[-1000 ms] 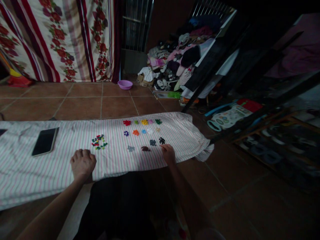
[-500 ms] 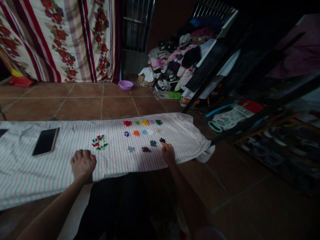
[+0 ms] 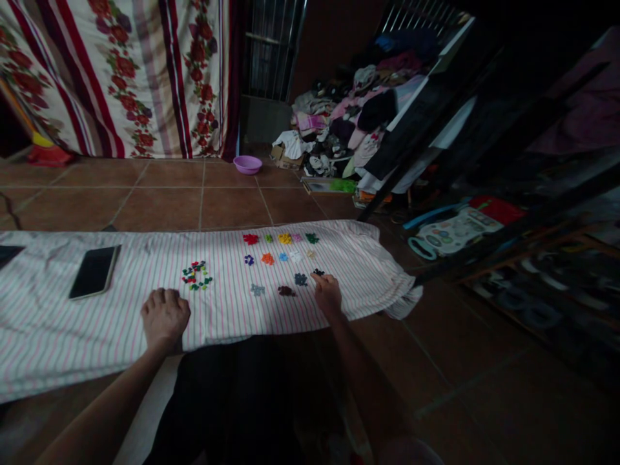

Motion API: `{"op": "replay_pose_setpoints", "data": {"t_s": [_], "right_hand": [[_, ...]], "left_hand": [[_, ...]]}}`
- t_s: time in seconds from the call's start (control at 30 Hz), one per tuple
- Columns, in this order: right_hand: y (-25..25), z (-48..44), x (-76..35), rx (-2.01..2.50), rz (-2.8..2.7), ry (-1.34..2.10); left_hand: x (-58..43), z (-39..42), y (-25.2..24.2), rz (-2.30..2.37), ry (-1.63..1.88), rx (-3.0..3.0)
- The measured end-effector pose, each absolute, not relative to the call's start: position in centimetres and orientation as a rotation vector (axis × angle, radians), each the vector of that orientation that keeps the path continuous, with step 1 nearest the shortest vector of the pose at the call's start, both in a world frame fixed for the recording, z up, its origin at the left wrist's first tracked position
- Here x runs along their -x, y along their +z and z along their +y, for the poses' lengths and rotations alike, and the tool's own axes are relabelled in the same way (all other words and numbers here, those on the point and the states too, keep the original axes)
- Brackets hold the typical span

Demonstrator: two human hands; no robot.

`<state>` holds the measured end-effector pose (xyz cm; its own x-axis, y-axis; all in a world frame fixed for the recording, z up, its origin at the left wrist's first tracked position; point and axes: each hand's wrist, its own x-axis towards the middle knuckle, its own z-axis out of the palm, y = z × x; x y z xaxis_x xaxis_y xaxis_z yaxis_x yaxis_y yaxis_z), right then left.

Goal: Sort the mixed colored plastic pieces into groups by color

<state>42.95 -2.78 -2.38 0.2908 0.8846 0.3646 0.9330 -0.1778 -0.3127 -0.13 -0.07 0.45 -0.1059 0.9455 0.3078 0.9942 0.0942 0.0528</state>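
Observation:
My left hand rests on the striped cloth, knuckles up and fingers curled under. Just beyond it lies a rough ring of small red, green, yellow and dark pieces. My right hand has its index finger stretched out at a small pile of black pieces, its other fingers bent. The fingertip partly covers that pile; the thumb is hidden, and nothing shows in the hand. Close by are dark grey pieces, brown pieces and light grey pieces.
Farther back sit piles of red pieces, yellow pieces, dark green pieces, orange pieces and other colours. A phone lies at left. Beyond the cloth are a purple basin and heaped clothes.
The whole view has shifted slightly. My right index finger now covers more of the black pile. My left hand keeps its place on the cloth.

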Motion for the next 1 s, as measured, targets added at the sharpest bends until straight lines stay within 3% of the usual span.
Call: {"op": "replay_pose_setpoints", "data": {"t_s": [0.33,0.77,1.0], "right_hand": [[-1.0,-2.6,-42.6,2.298,-1.714,-0.185],[0.2,-0.9,-44.1,2.26,-1.768,-0.222],[0.1,-0.8,-43.2,2.019,-1.668,-0.253]], "left_hand": [[0.0,-0.1,0.4,-2.147,-0.368,1.949],[0.2,-0.1,0.1,-2.121,-0.452,1.942],[0.1,0.1,0.3,-2.155,-0.444,1.944]]}}
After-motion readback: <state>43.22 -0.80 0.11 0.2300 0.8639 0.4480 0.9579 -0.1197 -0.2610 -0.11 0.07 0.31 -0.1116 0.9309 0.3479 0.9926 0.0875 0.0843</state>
